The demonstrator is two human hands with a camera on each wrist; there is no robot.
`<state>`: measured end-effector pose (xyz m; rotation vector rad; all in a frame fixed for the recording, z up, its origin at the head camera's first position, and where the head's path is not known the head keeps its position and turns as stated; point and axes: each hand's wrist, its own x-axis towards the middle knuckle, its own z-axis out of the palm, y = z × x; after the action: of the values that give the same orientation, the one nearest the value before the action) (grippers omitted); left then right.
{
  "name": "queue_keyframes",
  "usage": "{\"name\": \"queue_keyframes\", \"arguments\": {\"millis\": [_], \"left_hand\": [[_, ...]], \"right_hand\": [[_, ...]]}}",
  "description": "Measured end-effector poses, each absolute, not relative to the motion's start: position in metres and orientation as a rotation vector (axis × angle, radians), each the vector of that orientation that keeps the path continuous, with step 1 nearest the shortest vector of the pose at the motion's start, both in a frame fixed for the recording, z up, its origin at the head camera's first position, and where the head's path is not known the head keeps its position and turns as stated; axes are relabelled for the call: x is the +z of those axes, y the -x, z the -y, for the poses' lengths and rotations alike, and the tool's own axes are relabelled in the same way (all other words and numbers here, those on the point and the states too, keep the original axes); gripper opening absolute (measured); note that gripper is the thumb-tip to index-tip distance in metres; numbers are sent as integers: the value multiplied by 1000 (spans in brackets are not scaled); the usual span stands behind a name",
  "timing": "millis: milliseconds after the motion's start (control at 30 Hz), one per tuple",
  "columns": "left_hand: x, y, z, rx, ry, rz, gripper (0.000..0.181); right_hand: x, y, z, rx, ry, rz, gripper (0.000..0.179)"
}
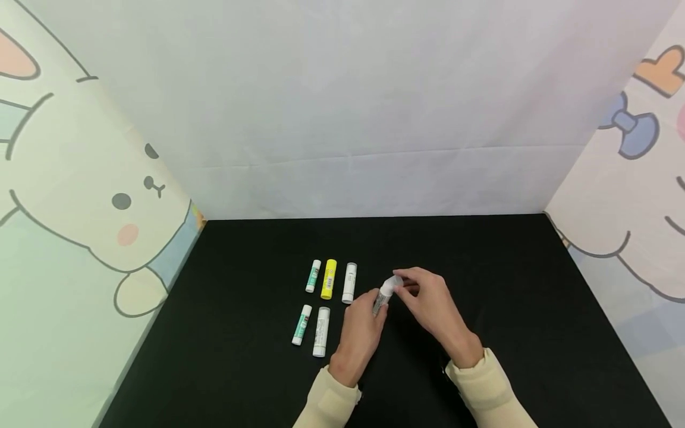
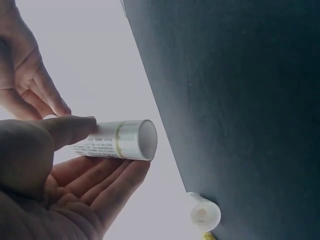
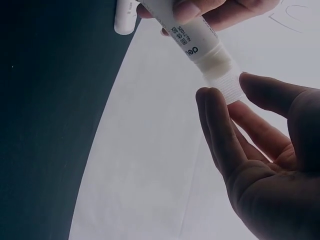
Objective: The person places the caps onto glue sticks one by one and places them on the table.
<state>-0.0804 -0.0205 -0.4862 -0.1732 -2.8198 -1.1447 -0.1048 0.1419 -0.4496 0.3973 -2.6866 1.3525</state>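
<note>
A white glue stick (image 1: 383, 297) with printed text is gripped round its body by my left hand (image 1: 360, 327). In the left wrist view the thumb lies along one side of the glue stick (image 2: 107, 139), the other fingers beneath it, and its round base faces the camera. My right hand (image 1: 436, 306) pinches a translucent ribbed cap (image 3: 226, 85) between thumb and fingertips. This cap sits at the tip of the glue stick (image 3: 192, 42), where pale glue shows through. Whether the cap is fully seated is hard to tell.
Left of the hands, on the black table (image 1: 241, 380), lie several sticks: a yellow glue stick (image 1: 329, 279), two white ones (image 1: 349, 283) (image 1: 321, 331), and two smaller green-and-white ones (image 1: 313, 276) (image 1: 302, 325). A white cloth wall (image 1: 374, 119) stands behind the table.
</note>
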Motion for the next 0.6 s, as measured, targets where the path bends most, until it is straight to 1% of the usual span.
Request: {"name": "queue_keyframes", "arguments": {"millis": [333, 600], "left_hand": [[-488, 71, 27, -1119, 168, 2836, 18], [-486, 67, 31, -1144, 172, 2805, 21]], "right_hand": [[-451, 104, -139, 1365, -469, 2736, 29], [-452, 103, -136, 1366, -511, 2788, 27]]}}
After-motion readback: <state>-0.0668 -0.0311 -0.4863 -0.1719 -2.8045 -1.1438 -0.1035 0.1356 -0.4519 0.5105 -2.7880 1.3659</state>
